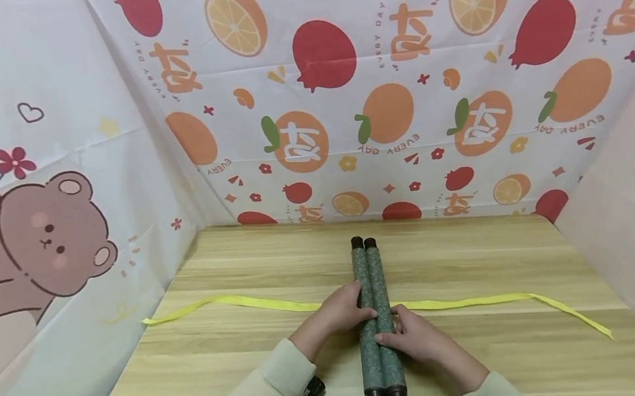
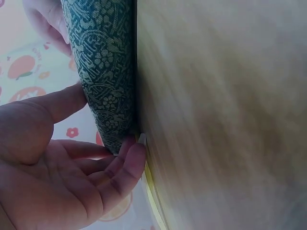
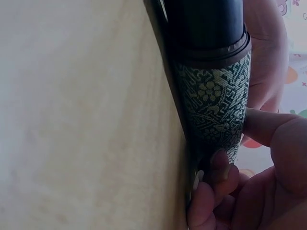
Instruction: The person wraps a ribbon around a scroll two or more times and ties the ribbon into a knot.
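Observation:
A hanging scroll, rolled in from both ends, lies lengthwise on the table as two parallel rolls: the left roll (image 1: pixel 371 356) and the right roll (image 1: pixel 394 373). Green floral brocade (image 2: pixel 108 62) covers them, and dark knobs (image 3: pixel 206 24) cap their ends. My left hand (image 1: pixel 343 308) holds the left roll near its middle, thumb on top and fingers low along its side. Slightly nearer to me, my right hand (image 1: pixel 420 337) grips the right roll, thumb over it and fingertips down at the tabletop. A yellow ribbon (image 1: pixel 461 302) runs crosswise beneath both rolls.
The wooden table (image 1: pixel 241 253) has light grain. The ribbon's left end (image 1: pixel 157 321) reaches close to the table's left edge, its other end lies toward the right. Behind stands a fruit-printed cloth (image 1: pixel 337 116); a bear-printed cloth (image 1: pixel 54 237) hangs at left.

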### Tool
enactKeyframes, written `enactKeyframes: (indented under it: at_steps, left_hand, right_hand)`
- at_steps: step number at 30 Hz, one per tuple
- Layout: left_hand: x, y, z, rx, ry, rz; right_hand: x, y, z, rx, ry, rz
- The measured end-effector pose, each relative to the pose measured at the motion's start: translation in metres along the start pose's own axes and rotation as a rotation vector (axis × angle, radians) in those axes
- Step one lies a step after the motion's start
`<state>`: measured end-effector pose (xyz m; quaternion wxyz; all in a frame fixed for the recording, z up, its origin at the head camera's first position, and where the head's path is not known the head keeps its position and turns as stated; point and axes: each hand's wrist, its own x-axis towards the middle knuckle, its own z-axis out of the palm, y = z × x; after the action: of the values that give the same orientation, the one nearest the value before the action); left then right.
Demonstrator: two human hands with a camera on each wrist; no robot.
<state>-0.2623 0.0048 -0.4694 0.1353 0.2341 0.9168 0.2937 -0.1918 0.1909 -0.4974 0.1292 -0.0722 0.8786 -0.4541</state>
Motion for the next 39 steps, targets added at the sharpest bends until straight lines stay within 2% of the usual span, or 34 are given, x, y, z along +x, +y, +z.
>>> enactKeyframes:
  at_steps: [7, 15, 21, 25, 27, 31, 36, 39]
  left_hand:
    - [0.001, -0.002, -0.001, 0.032, -0.001, 0.004]
    - [0.002, -0.007, -0.002, -0.057, 0.0, 0.015]
    - [-0.001, -0.007, -0.011, -0.074, -0.06, 0.015]
    - [-0.003, -0.011, -0.021, -0.06, -0.089, 0.027]
    - [-0.004, -0.014, -0.026, -0.028, -0.092, 0.038]
    - [-0.009, -0.02, -0.035, 0.094, -0.092, 0.033]
    - [-0.011, -0.026, -0.038, 0.271, -0.078, -0.014]
    - [-0.01, -0.027, -0.037, 0.332, -0.06, -0.036]
  right_hand:
    - [0.002, -0.001, -0.001, 0.0, -0.009, 0.001]
    - [0.003, -0.002, -0.006, -0.126, 0.05, 0.012]
    - [0.007, 0.001, -0.013, -0.16, 0.046, -0.022]
    - [0.009, 0.002, -0.018, -0.223, 0.119, -0.058]
    - [0.01, 0.002, -0.02, -0.285, 0.182, -0.075]
    - [0.012, 0.002, -0.023, -0.428, 0.271, -0.084]
    - [0.013, 0.004, -0.027, -0.558, 0.261, -0.048]
    - [0.014, 0.005, -0.029, -0.602, 0.228, -0.027]
